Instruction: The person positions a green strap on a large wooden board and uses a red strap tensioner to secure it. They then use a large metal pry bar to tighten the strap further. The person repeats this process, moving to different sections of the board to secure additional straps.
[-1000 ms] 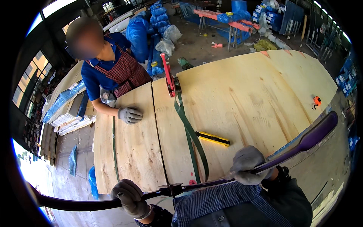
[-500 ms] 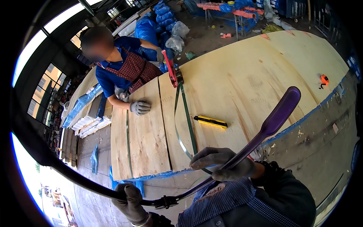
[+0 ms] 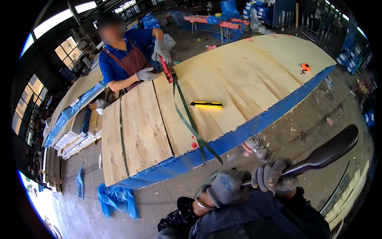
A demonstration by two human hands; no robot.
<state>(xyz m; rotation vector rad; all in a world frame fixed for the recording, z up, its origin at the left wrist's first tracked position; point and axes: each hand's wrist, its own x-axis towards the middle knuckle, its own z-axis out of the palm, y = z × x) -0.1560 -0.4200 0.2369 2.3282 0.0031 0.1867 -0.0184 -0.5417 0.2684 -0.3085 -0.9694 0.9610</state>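
Close to my body, both gloved hands are side by side on a dark long-handled strap crimper (image 3: 324, 155). My left hand (image 3: 229, 188) is closed at the inner end of its visible handle. My right hand (image 3: 274, 176) wraps the same handle; its wide grip sticks out to the right. The crimper's head and other handle are hidden. Beyond my hands, a green strap (image 3: 190, 121) crosses the wooden panel stack (image 3: 238, 75), its loose end hanging over the near edge. At the far edge, a co-worker's gloved hands are at a red strap tensioner (image 3: 166, 70).
A yellow utility knife (image 3: 207, 104) and an orange tape measure (image 3: 305, 68) lie on the panels. Blue wrap (image 3: 254, 123) covers the stack's near side. Crumpled blue plastic (image 3: 117, 199) lies on the floor. Another stack (image 3: 71, 107) stands at left.
The crimper's spread handles are no longer seen apart; my left hand has moved right to join my right hand. The co-worker's bare-panel hand has moved to the tensioner. My view has shifted.
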